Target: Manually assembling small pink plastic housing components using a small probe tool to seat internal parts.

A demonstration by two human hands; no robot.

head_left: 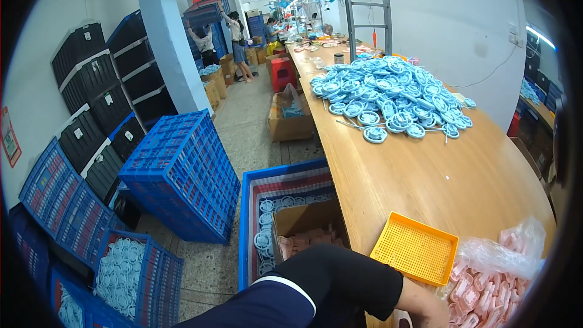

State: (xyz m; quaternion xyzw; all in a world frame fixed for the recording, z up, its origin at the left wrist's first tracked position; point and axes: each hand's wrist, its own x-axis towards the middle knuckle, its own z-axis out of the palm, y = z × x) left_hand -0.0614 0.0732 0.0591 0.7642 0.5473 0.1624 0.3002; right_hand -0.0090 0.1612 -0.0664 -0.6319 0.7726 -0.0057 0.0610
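Observation:
My left arm, in a black sleeve, comes in from the lower edge and bends across to the right. My left hand (425, 305) is at the table's near edge, just below a yellow perforated tray (415, 248) and beside a heap of pink plastic parts (480, 297). Its fingers are hidden at the picture's lower rim, so what it holds, if anything, does not show. A crumpled clear plastic bag (507, 255) lies over part of the pink heap. No part of my right hand shows.
A large pile of light blue round plastic parts (395, 94) covers the wooden table (364, 188) farther off. Left of the table stand a blue bin (244, 225) holding an open carton (297, 215), and blue crates (182, 170). Two people handle a crate (204, 12) farther back.

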